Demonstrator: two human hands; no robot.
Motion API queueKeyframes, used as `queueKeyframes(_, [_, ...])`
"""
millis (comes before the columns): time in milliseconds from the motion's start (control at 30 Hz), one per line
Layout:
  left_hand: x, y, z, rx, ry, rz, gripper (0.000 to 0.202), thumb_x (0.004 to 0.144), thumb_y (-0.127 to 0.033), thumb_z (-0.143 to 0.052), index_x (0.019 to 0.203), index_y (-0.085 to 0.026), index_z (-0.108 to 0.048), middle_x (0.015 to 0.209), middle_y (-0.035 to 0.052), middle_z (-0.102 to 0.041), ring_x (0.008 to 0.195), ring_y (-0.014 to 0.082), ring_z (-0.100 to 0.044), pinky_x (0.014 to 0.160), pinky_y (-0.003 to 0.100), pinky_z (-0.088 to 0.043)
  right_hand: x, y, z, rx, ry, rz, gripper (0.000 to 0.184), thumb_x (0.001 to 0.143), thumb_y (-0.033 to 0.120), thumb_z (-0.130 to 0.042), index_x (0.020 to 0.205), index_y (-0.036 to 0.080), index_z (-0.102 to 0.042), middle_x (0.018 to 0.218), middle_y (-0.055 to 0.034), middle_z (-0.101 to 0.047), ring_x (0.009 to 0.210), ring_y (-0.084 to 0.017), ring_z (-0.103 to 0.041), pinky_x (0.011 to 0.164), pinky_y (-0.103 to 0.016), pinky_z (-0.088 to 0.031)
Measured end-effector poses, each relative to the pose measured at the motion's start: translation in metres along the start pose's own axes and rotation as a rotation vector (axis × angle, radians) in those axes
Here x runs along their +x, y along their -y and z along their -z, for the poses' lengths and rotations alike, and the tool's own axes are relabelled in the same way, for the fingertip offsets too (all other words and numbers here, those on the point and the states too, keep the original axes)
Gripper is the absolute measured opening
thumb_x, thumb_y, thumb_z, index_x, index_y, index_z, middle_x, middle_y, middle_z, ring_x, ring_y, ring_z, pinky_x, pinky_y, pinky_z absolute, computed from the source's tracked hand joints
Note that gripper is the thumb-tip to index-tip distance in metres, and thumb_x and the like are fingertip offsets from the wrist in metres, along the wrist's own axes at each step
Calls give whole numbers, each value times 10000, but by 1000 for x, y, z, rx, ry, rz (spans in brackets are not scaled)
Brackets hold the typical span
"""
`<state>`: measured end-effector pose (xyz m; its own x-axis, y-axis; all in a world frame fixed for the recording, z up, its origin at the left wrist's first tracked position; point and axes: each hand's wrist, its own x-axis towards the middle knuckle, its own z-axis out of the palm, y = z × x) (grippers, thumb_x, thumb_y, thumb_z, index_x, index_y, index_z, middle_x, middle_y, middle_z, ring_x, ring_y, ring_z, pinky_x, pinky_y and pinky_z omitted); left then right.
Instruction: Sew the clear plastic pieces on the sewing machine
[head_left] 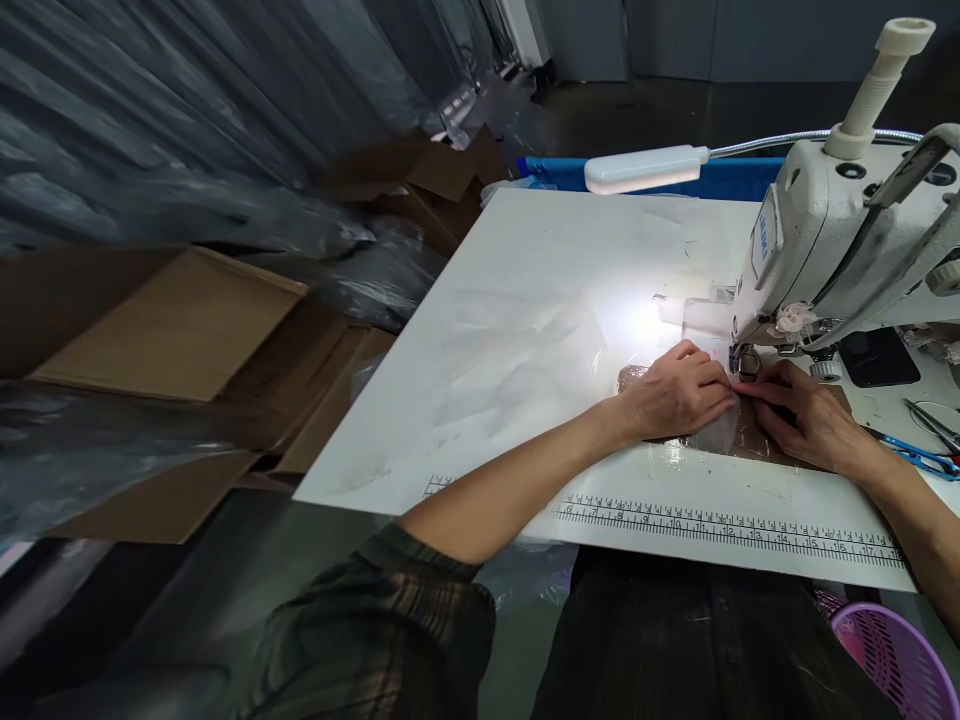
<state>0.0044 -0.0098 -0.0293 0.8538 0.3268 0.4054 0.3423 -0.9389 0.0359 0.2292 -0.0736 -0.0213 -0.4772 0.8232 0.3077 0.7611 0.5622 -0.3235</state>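
Note:
Close to the presser foot of a white sewing machine, both hands work on a flat piece of shiny brown material. A translucent whitish piece shows on top of it, between the hands. My left hand presses on the material left of the foot, fingers bent and held together. From the right, my right hand grips the material with thumb and fingers drawn in, its fingertips nearly meeting those of the left. What lies under the fingertips is hidden.
A lit lamp hangs over the white table, which has a printed ruler along its front edge. At right lie a dark phone and blue-handled scissors. Cardboard boxes stand left; a purple basket sits below.

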Motion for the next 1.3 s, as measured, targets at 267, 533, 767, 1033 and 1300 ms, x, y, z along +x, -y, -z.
queueKeyframes(267, [-1,-2,8,2,72,-71,379,1018,-278,-407,821,-199,-721,918,48,-743,728,160,-569,761,362,-417,-2,0,0,-29,23,18,382,969,226,-489,1275,286,-709,1050,-98,-686,861,-208,-680,730,-338,-591])
queueKeyframes(533, [-4,8,22,-125,133,-70,299,987,-342,-489,1026,-172,-732,1141,105,-727,900,212,-643,847,397,-469,-2,0,1,-9,22,-6,366,957,221,-506,1245,280,-724,1050,-88,-695,792,-188,-686,667,-311,-587])
queueKeyframes(767, [-4,25,29,-501,241,56,140,900,-298,-696,984,-189,-727,1083,81,-687,999,176,-647,869,317,-553,0,0,12,135,64,-143,344,963,261,-499,1193,269,-754,999,-76,-737,764,-206,-706,686,-347,-614])
queueKeyframes(1033, [-4,25,28,-592,220,132,120,933,-206,-662,858,-194,-754,1042,62,-706,903,132,-668,820,289,-576,4,1,20,219,-22,-230,307,910,226,-506,1065,242,-770,871,-37,-748,705,-187,-703,601,-288,-590])
queueKeyframes(1300, [-4,33,32,-698,167,152,129,933,-202,-656,847,-192,-750,978,52,-725,883,130,-686,796,285,-581,6,3,22,209,-23,-219,295,918,244,-510,1033,273,-780,919,-25,-757,743,-194,-712,613,-294,-590])
